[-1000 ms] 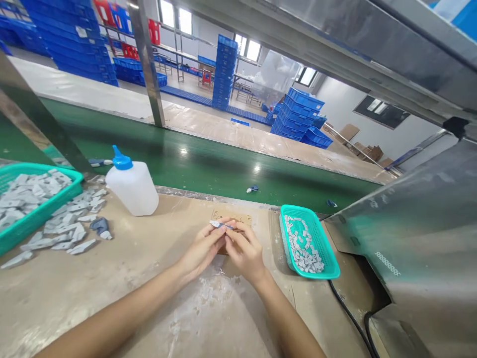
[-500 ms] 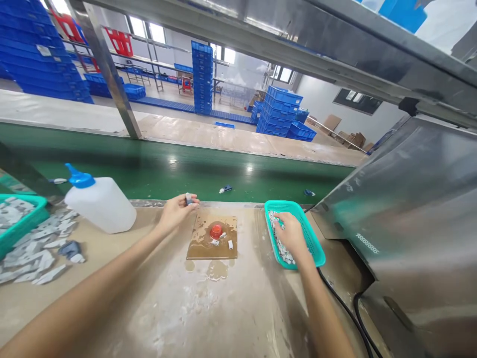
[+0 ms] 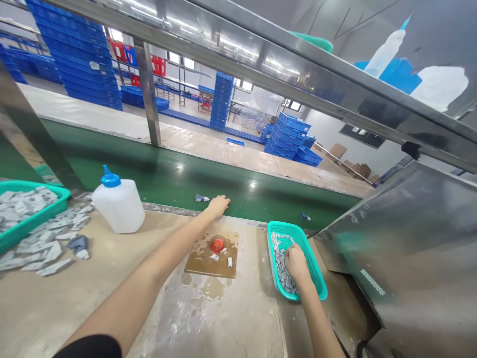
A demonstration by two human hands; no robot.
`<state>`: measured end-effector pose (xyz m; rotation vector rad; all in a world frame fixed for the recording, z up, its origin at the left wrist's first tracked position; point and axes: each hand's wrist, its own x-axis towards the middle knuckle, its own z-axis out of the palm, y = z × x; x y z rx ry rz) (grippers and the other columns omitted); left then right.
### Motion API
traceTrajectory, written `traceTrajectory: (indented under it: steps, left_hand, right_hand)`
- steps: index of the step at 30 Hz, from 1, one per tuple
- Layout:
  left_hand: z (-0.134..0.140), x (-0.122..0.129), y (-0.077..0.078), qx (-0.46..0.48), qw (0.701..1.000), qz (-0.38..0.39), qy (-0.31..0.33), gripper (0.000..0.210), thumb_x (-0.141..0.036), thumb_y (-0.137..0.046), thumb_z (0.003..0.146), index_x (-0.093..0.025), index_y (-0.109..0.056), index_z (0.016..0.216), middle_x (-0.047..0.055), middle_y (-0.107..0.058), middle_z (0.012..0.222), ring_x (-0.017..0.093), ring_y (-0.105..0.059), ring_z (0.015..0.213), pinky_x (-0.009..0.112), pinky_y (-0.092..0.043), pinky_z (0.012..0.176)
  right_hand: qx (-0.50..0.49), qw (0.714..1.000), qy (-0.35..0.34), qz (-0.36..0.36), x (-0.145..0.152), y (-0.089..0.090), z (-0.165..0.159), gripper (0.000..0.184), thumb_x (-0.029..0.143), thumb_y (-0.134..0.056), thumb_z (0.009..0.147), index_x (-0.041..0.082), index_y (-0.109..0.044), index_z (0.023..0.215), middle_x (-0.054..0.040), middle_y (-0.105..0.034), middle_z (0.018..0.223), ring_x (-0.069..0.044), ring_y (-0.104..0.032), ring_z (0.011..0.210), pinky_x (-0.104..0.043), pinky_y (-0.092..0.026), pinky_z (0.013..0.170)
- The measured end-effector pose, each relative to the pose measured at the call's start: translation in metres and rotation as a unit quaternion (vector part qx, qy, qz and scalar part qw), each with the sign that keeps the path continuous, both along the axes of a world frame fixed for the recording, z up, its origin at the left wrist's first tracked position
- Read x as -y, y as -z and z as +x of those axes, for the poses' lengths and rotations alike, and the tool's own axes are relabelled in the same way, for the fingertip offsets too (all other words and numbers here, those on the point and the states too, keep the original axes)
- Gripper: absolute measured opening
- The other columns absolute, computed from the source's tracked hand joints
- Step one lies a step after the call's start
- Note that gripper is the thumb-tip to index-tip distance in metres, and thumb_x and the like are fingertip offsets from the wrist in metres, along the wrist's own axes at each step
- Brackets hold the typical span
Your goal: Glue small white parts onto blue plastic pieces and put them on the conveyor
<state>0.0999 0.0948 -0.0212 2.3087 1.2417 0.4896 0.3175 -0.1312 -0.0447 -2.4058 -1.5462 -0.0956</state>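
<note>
My left hand (image 3: 219, 205) reaches over the near edge of the green conveyor belt (image 3: 253, 191), its fingers bent down towards the belt. Whatever is beneath its fingertips is hidden. Just left of it, a small dark blue-grey and white part (image 3: 201, 198) lies on the belt. My right hand (image 3: 297, 262) is inside the turquoise basket (image 3: 317, 271), its fingers closed among small grey-white pieces (image 3: 280, 258); I cannot make out what they grip. Between my arms, a wet brown board (image 3: 212, 268) carries a red round piece (image 3: 217, 244) and several small white bits.
At left stand a white bottle with blue spout (image 3: 119, 206) and another turquoise basket (image 3: 61, 199), with grey-white pieces (image 3: 40, 246) spilled beside it. Another dark part (image 3: 304, 217) lies on the belt. A metal cabinet (image 3: 410, 248) borders the right; a steel shelf (image 3: 261, 64) crosses above.
My left hand has moved forward and right, from beside the board to over the belt; the small grey-blue piece it held is no longer visible. The belt parts shifted left. My right-hand fingers have closed.
</note>
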Motion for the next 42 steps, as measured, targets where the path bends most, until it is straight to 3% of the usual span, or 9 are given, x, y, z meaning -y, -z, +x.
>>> traceTrajectory:
  steps: [6,11,13,17,22,32,36,39,42]
  left_hand:
    - [-0.019,0.021,-0.017,0.152,0.986,-0.059,-0.030,0.020,-0.016,-0.042,0.082,-0.016,-0.054,0.098,0.008,-0.056,0.100,0.018,-0.055,0.095,0.033,-0.041,0.088]
    - [-0.056,0.086,-0.040,0.262,0.941,-0.213,-0.032,0.023,-0.019,-0.026,0.081,-0.016,-0.046,0.091,0.001,-0.051,0.075,0.008,-0.053,0.053,0.024,-0.046,0.053]
    - [-0.070,0.114,-0.048,0.315,0.881,-0.354,0.017,0.016,-0.031,-0.040,0.079,-0.017,-0.046,0.083,-0.002,-0.047,0.067,0.005,-0.043,0.044,0.017,-0.034,0.041]
    - [-0.081,0.147,-0.061,0.369,0.766,-0.522,0.064,0.038,-0.035,-0.067,0.062,-0.017,-0.050,0.090,-0.006,-0.046,0.060,0.000,-0.027,0.040,0.015,-0.013,0.038]
    - [-0.080,0.147,-0.057,0.435,0.722,-0.535,0.052,0.038,-0.030,-0.072,0.055,-0.016,-0.052,0.085,-0.008,-0.042,0.051,0.000,-0.024,0.040,0.015,-0.011,0.038]
    - [-0.102,0.127,-0.056,0.337,0.881,-0.308,0.120,0.027,-0.024,-0.065,0.058,-0.020,-0.055,0.082,-0.007,-0.053,0.048,0.012,-0.050,0.048,0.022,-0.036,0.048]
    - [-0.107,0.120,-0.056,0.306,0.926,-0.208,0.069,0.024,-0.030,-0.060,0.063,-0.020,-0.057,0.084,-0.004,-0.056,0.057,0.016,-0.054,0.061,0.025,-0.039,0.059]
    - [-0.109,0.112,-0.051,0.289,0.944,-0.157,-0.026,0.018,-0.030,-0.059,0.061,-0.020,-0.057,0.076,0.001,-0.055,0.076,0.018,-0.052,0.074,0.027,-0.040,0.068]
    - [-0.112,0.106,-0.047,0.298,0.923,-0.239,-0.050,0.017,-0.029,-0.060,0.058,-0.020,-0.051,0.069,-0.001,-0.049,0.072,0.015,-0.048,0.065,0.025,-0.039,0.060]
  right_hand:
    - [-0.055,0.996,0.001,0.066,0.000,-0.010,0.001,0.023,-0.005,-0.043,0.056,0.014,-0.056,0.056,-0.0040,-0.051,0.065,-0.017,-0.052,0.063,-0.027,-0.041,0.063]
    - [-0.116,0.984,-0.023,0.134,-0.001,-0.031,-0.029,0.025,0.006,-0.046,0.066,0.013,-0.062,0.085,-0.0072,-0.058,0.084,-0.016,-0.057,0.069,-0.030,-0.048,0.066]
    - [-0.158,0.970,-0.082,0.166,-0.006,-0.042,-0.061,0.020,0.012,-0.046,0.072,0.017,-0.062,0.083,-0.0063,-0.059,0.088,-0.016,-0.059,0.078,-0.028,-0.050,0.069]
    - [-0.346,0.842,-0.292,0.292,-0.015,-0.066,-0.137,0.010,0.016,-0.054,0.071,0.020,-0.063,0.074,-0.0051,-0.058,0.080,-0.017,-0.059,0.079,-0.031,-0.051,0.070]
    - [-0.321,0.833,-0.313,0.325,-0.020,-0.078,-0.175,0.013,0.010,-0.056,0.072,0.021,-0.062,0.073,-0.0037,-0.061,0.079,-0.017,-0.059,0.080,-0.032,-0.050,0.073]
    - [-0.108,0.866,-0.406,0.271,-0.021,-0.080,-0.172,0.017,0.012,-0.050,0.080,0.021,-0.064,0.081,-0.0051,-0.067,0.081,-0.017,-0.063,0.079,-0.032,-0.052,0.070]
    - [-0.112,0.884,-0.369,0.266,-0.028,-0.069,-0.168,0.014,0.016,-0.051,0.080,0.020,-0.064,0.079,-0.0054,-0.067,0.078,-0.018,-0.063,0.075,-0.031,-0.052,0.066]
    - [-0.123,0.906,-0.327,0.240,-0.034,-0.050,-0.160,0.013,0.018,-0.051,0.080,0.019,-0.064,0.076,-0.0048,-0.067,0.074,-0.017,-0.062,0.070,-0.029,-0.051,0.062]
    - [-0.124,0.919,-0.314,0.204,-0.037,-0.031,-0.152,0.016,0.018,-0.049,0.080,0.018,-0.064,0.075,-0.0048,-0.067,0.073,-0.017,-0.062,0.070,-0.029,-0.050,0.064]
